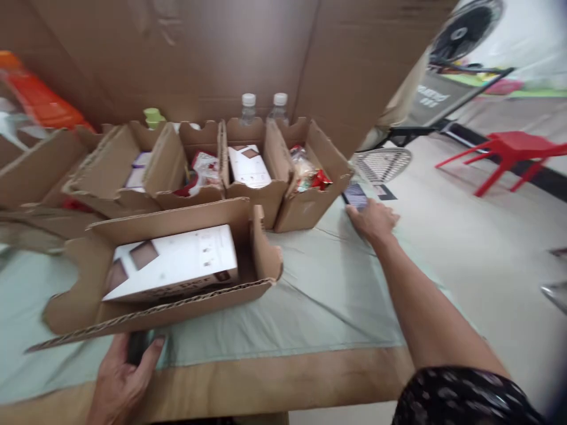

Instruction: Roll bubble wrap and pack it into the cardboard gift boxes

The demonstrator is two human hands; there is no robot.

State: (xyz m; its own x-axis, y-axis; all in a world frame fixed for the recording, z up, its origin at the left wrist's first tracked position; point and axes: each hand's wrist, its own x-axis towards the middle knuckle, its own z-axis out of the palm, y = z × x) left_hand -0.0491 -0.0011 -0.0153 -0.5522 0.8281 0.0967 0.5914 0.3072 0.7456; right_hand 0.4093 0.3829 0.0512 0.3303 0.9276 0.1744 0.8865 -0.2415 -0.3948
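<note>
My right hand [374, 219] reaches out to the far right edge of the table. It grips the near end of a phone [355, 196] whose screen is lit. Low on the left, my left hand [121, 381] is at the table's front edge, thumb and finger on either side of a small dark object [138, 347] that I cannot make out. Just beyond that hand sits an open cardboard bin [177, 321]. Inside it lies a white printed carton [177, 260] with brown squares.
Behind stand several cardboard bins [296, 221] with cartons and packets, backed by a tall cardboard panel [248, 53]. Two capped bottles [279, 109] rise behind them. A pale green cloth [319, 307] covers the wooden table [266, 383]. A red stool [509, 153] stands on the floor, right.
</note>
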